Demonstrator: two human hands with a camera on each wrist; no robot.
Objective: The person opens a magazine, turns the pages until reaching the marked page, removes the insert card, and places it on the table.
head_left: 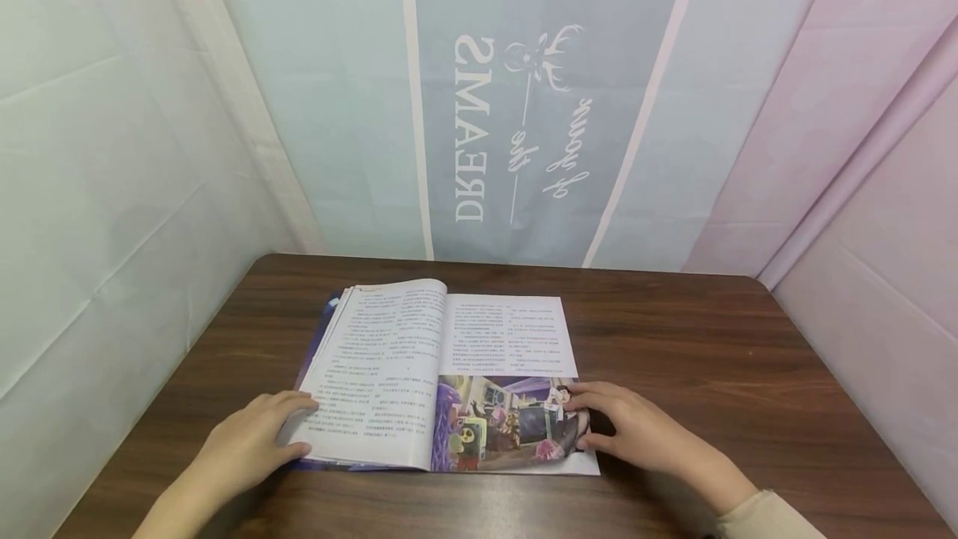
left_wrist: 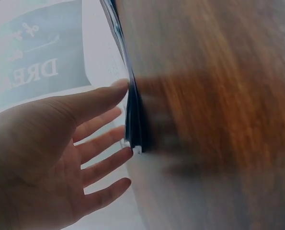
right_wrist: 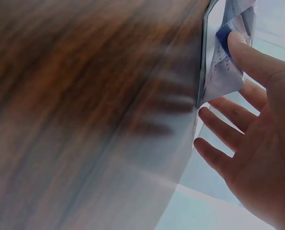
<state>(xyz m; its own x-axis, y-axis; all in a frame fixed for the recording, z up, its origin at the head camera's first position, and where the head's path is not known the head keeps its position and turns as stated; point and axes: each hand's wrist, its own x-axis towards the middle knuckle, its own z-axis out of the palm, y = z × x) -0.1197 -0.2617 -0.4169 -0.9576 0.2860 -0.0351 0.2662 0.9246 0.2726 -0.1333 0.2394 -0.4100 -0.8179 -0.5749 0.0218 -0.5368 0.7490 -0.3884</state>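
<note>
An open magazine (head_left: 374, 373) lies on the table, text on its left page and a colour picture (head_left: 509, 422) low on its right page. My left hand (head_left: 250, 443) rests at the magazine's lower left edge. Its fingers are loosely spread, and in the left wrist view the thumb (left_wrist: 104, 98) meets the edge of the stacked pages (left_wrist: 132, 120). At the lower right edge, my right hand (head_left: 632, 427) pinches a page. The right wrist view shows that page (right_wrist: 226, 76) bent up between thumb and forefinger, the other fingers (right_wrist: 221, 129) spread apart.
Dark wood table (head_left: 703, 356) extends on both sides of the magazine. Behind it hangs a pale striped cloth (head_left: 524, 190) with printed lettering. More light cloth (head_left: 135, 190) encloses the left and right sides.
</note>
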